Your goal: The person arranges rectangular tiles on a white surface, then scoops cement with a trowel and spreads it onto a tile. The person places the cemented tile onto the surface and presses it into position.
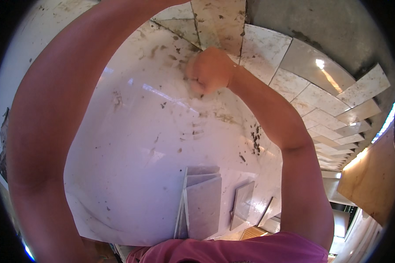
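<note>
My right hand is curled closed, fingers turned down, over the glossy white surface near its far edge. Its finger side is blurred, so whatever may be in it stays hidden. Just beyond the hand are marbled cream tiles with dirt smears on them. My left arm sweeps up the left side and leaves the picture at the top, so the left hand is out of sight.
Several loose grey-white tiles lean together at the near edge, with another tile beside them. Dark crumbs lie by my right forearm. Rows of tiles meet bare grey cement at right. A brown wooden panel stands far right.
</note>
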`<action>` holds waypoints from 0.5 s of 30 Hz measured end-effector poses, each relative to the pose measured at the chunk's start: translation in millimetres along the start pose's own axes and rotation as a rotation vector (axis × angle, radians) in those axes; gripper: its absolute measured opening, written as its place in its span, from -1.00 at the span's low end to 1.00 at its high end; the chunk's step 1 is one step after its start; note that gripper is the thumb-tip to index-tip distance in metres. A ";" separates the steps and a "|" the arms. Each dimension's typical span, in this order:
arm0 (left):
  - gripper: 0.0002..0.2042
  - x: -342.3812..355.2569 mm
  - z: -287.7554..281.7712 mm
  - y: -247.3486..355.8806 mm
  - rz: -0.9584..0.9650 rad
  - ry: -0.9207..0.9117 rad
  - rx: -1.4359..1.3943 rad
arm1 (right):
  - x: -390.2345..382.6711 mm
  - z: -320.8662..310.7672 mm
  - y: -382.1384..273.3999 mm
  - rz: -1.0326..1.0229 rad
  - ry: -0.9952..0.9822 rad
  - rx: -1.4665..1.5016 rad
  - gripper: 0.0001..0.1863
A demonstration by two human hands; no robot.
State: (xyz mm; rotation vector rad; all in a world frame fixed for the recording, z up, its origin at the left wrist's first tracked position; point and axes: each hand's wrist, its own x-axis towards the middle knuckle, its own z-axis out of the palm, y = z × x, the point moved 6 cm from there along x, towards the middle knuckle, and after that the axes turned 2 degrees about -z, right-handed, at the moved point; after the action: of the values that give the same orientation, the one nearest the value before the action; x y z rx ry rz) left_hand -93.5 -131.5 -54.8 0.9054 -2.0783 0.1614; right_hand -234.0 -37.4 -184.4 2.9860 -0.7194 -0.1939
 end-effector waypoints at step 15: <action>-0.85 2.2 -8.8 12.2 -0.096 -0.123 0.011 | -3.9 -18.8 11.2 -0.012 0.036 0.143 -0.84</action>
State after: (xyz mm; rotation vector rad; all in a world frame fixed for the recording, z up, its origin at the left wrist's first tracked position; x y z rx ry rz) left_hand -96.6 -120.2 -45.2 1.0422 -2.1427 0.0674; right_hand -239.9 -44.9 -164.3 3.1205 -0.7415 -0.0925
